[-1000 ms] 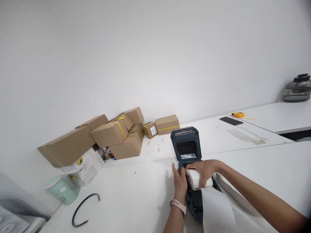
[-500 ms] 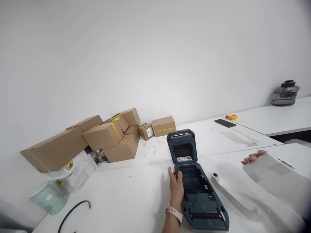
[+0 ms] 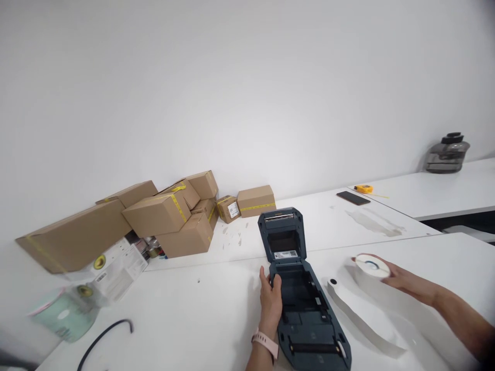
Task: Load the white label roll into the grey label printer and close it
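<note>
A dark blue-grey label printer (image 3: 307, 327) lies on the white table with its lid (image 3: 281, 234) raised and its inner bay exposed. My left hand (image 3: 271, 299), with a pink wristband, is closed on the printer's left edge near the hinge, thumb over the rim. To the right of the printer, my right hand (image 3: 398, 278) grips a white label roll (image 3: 365, 278), its round end and core facing up. A long loose strip trails from this roll toward the lower right. Between the two lies a narrow paper roll (image 3: 333, 283), its strip unwound toward the front.
Cardboard boxes (image 3: 154, 216) are stacked at the back left by the wall. A mint-green container (image 3: 64, 317), plastic-wrapped packages (image 3: 116, 275) and a black cable (image 3: 102, 337) lie at left. Toward the back right are a phone (image 3: 353, 198), yellow tape measure (image 3: 363, 189) and dark jug (image 3: 447, 154).
My right hand has brought the label roll left, closer to the printer, and its round end now shows. The view has shifted slightly. My left hand stays on the printer.
</note>
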Demonstrator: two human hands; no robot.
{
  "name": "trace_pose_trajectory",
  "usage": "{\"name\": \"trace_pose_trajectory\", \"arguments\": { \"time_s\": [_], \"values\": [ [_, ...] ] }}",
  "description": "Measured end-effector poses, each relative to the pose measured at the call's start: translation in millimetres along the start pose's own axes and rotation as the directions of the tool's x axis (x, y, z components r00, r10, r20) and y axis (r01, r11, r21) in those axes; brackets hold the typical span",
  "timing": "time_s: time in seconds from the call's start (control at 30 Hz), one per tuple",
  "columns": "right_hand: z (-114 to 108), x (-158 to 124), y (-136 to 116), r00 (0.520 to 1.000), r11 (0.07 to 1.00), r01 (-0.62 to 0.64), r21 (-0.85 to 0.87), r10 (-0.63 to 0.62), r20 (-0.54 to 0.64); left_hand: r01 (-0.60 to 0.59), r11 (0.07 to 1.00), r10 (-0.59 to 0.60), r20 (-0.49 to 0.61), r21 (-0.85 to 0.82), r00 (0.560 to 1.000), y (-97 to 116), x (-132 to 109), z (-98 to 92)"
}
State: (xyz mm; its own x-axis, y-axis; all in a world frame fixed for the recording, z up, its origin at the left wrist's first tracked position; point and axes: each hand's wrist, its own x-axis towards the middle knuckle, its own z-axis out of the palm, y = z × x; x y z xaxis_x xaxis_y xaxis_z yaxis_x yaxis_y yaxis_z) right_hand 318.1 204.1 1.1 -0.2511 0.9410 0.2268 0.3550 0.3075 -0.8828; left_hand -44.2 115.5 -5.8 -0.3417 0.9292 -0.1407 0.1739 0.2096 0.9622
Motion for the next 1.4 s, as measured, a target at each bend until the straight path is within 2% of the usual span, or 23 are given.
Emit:
{"name": "trace_pose_trajectory", "arguments": {
  "time_s": [0.03, 0.1, 0.2, 0.27, 0.33, 0.4, 0.47, 0.5, 0.53, 0.6, 0.63, 0.67, 0.73, 0.77, 0.83, 0.87, 0.93, 1.0, 1.13, 1.27, 1.4],
  "values": [
    [10, 10, -8, 0.991, 0.992, -0.021, 0.123, 0.004, 0.135, 0.002, 1.000, -0.002, 0.000, 0.003, 1.000, 1, 0, 0.0],
    [29, 29, -18, 0.935, 0.953, -0.084, 0.292, -0.026, 0.355, 0.008, 1.000, -0.008, -0.005, 0.009, 1.000, 2, -1, -0.2],
    [51, 55, -22, 0.888, 0.960, -0.111, 0.259, -0.021, 0.459, 0.004, 1.000, -0.004, -0.018, 0.017, 1.000, 3, -2, -0.2],
    [54, 69, -24, 0.870, 0.970, -0.121, 0.210, 0.002, 0.493, 0.000, 1.000, 0.000, -0.014, 0.011, 1.000, 3, -1, 0.0],
    [45, 75, -33, 0.891, 0.973, -0.127, 0.194, 0.026, 0.453, 0.001, 1.000, -0.001, -0.011, 0.006, 1.000, 2, 0, 0.4],
    [29, 70, -50, 0.950, 0.975, -0.109, 0.195, 0.045, 0.310, 0.002, 1.000, -0.002, -0.014, 0.009, 1.000, 1, 1, 0.5],
    [16, 52, -73, 0.983, 0.981, -0.069, 0.181, 0.036, 0.178, -0.002, 1.000, 0.002, -0.012, 0.005, 1.000, 1, 1, 0.4],
    [13, 39, -83, 0.986, 0.984, -0.046, 0.170, 0.017, 0.165, -0.005, 1.000, 0.005, -0.007, -0.001, 1.000, 2, 1, 0.1],
    [14, 24, -92, 0.977, 0.988, -0.028, 0.152, -0.005, 0.212, -0.005, 1.000, 0.005, 0.000, -0.007, 1.000, 3, 0, -0.2],
    [25, -7, -97, 0.914, 0.996, -0.020, 0.086, -0.017, 0.405, 0.000, 1.000, 0.000, 0.008, -0.014, 1.000, 5, -2, -1.0],
    [33, -20, -91, 0.892, 1.000, -0.021, 0.016, 0.011, 0.453, 0.005, 1.000, -0.005, 0.007, -0.012, 1.000, 6, -3, -1.3],
    [43, -31, -82, 0.901, 0.996, -0.022, -0.081, 0.055, 0.429, 0.008, 1.000, -0.008, 0.006, -0.007, 1.000, 7, -4, -1.5],
    [64, -43, -51, 0.971, 0.956, -0.054, -0.290, 0.119, 0.209, 0.010, 1.000, -0.010, -0.003, 0.006, 1.000, 7, -4, -1.7],
    [73, -44, -35, 0.986, 0.930, -0.087, -0.357, 0.131, 0.100, 0.008, 1.000, -0.008, -0.006, 0.010, 1.000, 6, -4, -1.6],
    [87, -42, -5, 0.991, 0.925, -0.132, -0.355, 0.127, -0.038, 0.000, 1.000, 0.000, -0.002, 0.011, 1.000, 4, -3, -1.5],
    [93, -38, 6, 0.990, 0.943, -0.141, -0.302, 0.128, -0.063, -0.001, 1.000, 0.001, 0.004, 0.011, 1.000, 3, -2, -1.4],
    [102, -31, 16, 0.987, 0.977, -0.154, -0.145, 0.146, -0.061, -0.001, 1.000, 0.000, 0.012, 0.016, 1.000, 2, -1, -1.2],
    [109, -24, 16, 0.984, 0.984, -0.178, -0.019, 0.177, -0.032, -0.001, 1.000, 0.001, 0.007, 0.027, 1.000, 1, 0, -1.2],
    [117, -18, -2, 0.973, 0.972, -0.228, 0.062, 0.225, 0.055, -0.003, 1.000, 0.003, 0.002, 0.017, 1.000, 0, -1, -1.5],
    [110, -26, -32, 0.970, 0.973, -0.207, 0.099, 0.191, 0.147, -0.023, 1.000, 0.023, 0.010, -0.011, 1.000, -1, -2, -1.3],
    [91, -31, -84, 0.968, 0.974, -0.090, 0.206, 0.037, 0.248, -0.020, 1.000, 0.020, -0.006, -0.014, 1.000, -3, 2, 0.1]
  ]
}}
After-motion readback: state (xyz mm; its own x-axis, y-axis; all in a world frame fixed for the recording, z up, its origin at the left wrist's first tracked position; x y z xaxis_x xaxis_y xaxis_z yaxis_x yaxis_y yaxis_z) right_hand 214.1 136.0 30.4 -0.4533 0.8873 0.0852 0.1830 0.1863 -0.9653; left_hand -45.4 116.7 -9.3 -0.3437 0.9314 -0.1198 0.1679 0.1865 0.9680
